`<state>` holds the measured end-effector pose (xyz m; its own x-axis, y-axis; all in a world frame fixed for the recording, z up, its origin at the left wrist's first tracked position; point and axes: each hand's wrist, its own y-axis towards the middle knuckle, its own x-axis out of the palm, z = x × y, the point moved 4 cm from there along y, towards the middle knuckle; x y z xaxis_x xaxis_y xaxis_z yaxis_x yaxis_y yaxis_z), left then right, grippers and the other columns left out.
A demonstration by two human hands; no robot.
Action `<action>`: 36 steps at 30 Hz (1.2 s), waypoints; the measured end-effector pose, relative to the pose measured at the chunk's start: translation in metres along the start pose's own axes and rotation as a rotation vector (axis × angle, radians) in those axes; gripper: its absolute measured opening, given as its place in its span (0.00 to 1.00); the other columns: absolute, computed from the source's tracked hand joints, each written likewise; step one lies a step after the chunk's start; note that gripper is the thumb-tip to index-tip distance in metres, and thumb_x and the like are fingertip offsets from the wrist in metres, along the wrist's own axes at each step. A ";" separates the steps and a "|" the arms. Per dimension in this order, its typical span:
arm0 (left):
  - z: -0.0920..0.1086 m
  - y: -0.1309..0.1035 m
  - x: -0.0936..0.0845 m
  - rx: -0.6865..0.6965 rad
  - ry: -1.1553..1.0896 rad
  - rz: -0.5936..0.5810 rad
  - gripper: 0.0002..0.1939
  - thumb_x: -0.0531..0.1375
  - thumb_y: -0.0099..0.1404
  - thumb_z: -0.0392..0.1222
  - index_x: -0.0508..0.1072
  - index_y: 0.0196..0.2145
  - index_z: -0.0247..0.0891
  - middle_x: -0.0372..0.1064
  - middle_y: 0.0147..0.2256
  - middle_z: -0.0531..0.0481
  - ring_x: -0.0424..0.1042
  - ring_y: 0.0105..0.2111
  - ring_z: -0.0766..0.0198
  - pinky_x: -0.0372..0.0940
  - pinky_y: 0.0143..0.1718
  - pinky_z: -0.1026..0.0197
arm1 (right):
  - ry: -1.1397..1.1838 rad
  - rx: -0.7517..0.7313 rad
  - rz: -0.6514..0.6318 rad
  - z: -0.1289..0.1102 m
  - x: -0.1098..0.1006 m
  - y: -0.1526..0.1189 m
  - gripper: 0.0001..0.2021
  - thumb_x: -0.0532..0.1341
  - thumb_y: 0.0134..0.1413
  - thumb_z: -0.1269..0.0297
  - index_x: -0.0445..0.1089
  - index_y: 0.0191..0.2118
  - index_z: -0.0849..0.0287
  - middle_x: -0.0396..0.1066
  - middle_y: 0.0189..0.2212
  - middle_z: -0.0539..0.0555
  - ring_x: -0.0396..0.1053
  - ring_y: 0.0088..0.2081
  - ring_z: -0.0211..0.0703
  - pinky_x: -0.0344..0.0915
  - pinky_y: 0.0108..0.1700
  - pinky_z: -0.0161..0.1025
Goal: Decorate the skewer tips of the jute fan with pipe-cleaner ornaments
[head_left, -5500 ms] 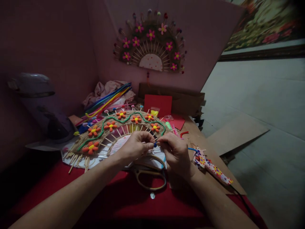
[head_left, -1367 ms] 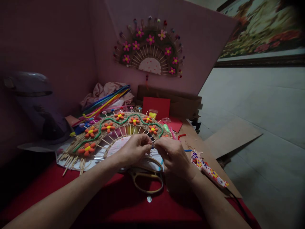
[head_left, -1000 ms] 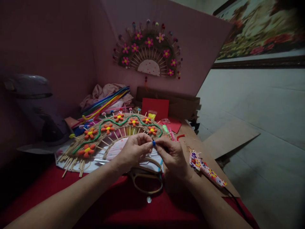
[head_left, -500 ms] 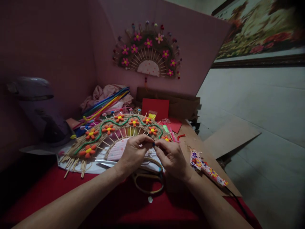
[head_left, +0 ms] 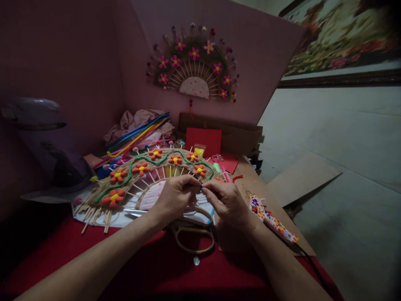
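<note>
Fingertips of my left hand (head_left: 179,193) and my right hand (head_left: 228,200) meet in a pinch around a small dark blue piece (head_left: 201,187), mostly covered by the fingers; its kind is unclear. Beneath and behind them lies a half-round fan (head_left: 169,161) of sticks and twine, with orange flowers, a wavy green strip and coloured balls on some stick ends. My hands cover part of its right side. Below my hands rest large scissors (head_left: 194,246), blades pointing left, on the red cloth and white sheet.
A flower-patterned tool with a black cord (head_left: 275,221), resembling a glue gun, lies on cardboard (head_left: 250,177) at right. Coloured pipe cleaners (head_left: 140,133) and red sheets (head_left: 203,140) are behind the fan. A covered appliance (head_left: 50,142) stands left. A second fan (head_left: 194,62) hangs at the back.
The view has shifted slightly. Both hands stay together, and the pinch on the blue piece has changed a little, with less of the piece showing.
</note>
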<state>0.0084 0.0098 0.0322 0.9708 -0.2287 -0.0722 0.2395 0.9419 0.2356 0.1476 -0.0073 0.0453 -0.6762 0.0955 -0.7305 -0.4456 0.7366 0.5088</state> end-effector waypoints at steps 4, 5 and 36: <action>-0.003 0.001 -0.002 0.053 0.189 -0.077 0.03 0.57 0.55 0.35 0.71 0.26 0.34 0.65 0.17 0.55 0.65 0.18 0.70 0.60 0.20 0.68 | -0.107 -0.034 -0.055 0.001 0.001 -0.001 0.08 0.53 0.59 0.66 0.68 0.34 0.60 0.71 0.28 0.52 0.67 0.30 0.37 0.59 0.33 0.34; -0.003 0.001 -0.002 0.070 0.229 -0.085 0.04 0.57 0.55 0.35 0.71 0.26 0.34 0.65 0.17 0.55 0.65 0.18 0.70 0.59 0.20 0.69 | -0.130 -0.036 -0.062 0.002 0.001 -0.001 0.08 0.53 0.59 0.66 0.68 0.34 0.60 0.71 0.27 0.52 0.67 0.29 0.38 0.59 0.32 0.34; 0.007 -0.005 0.002 0.134 0.662 -0.393 0.11 0.51 0.61 0.35 0.66 0.22 0.34 0.61 0.18 0.56 0.56 0.20 0.73 0.50 0.22 0.68 | -0.291 -0.076 -0.235 0.000 -0.002 -0.002 0.07 0.54 0.55 0.69 0.69 0.35 0.60 0.70 0.26 0.52 0.64 0.27 0.37 0.52 0.30 0.34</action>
<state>0.0095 0.0025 0.0380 0.6142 -0.3054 -0.7276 0.6046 0.7746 0.1853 0.1500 -0.0092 0.0454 -0.3602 0.1242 -0.9246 -0.6182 0.7105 0.3363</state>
